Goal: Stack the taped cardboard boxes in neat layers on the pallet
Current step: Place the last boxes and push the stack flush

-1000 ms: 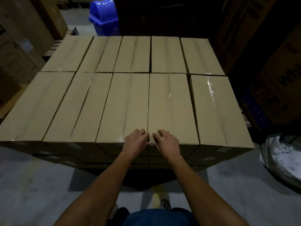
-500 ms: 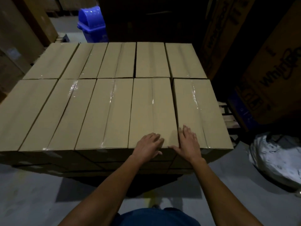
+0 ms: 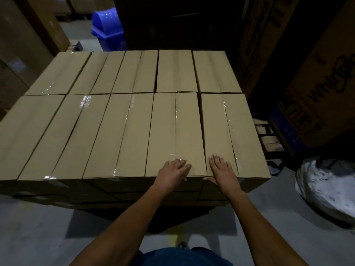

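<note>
While both hands lie flat on the near edge of the stack, the top layer of taped cardboard boxes (image 3: pixel 134 116) looks complete: two rows of five, long sides touching, ends meeting along a line across the middle. The left hand (image 3: pixel 173 172) rests on the fourth box (image 3: pixel 175 131) of the near row, its fingers (image 3: pixel 182 163) straight and lightly spread, gripping nothing. The right hand (image 3: pixel 222 172) rests palm down on the end box (image 3: pixel 233 135) at the right, fingers (image 3: pixel 216 160) straight and close together, thumb hooked over the front edge beside the seam between the two boxes. That seam shows as a thin dark gap, a little wider than the others, so my reading is that the hands are squaring these two boxes up rather than placing a new one.

At least one more layer shows below, along the front face. The pallet itself is hidden under the stack in shadow; slats (image 3: pixel 268 137) off the right side may belong to it, though the light is too poor to be sure.

As for what remains, no loose box is in view, so it may be only tidying, or another layer on top.
</note>
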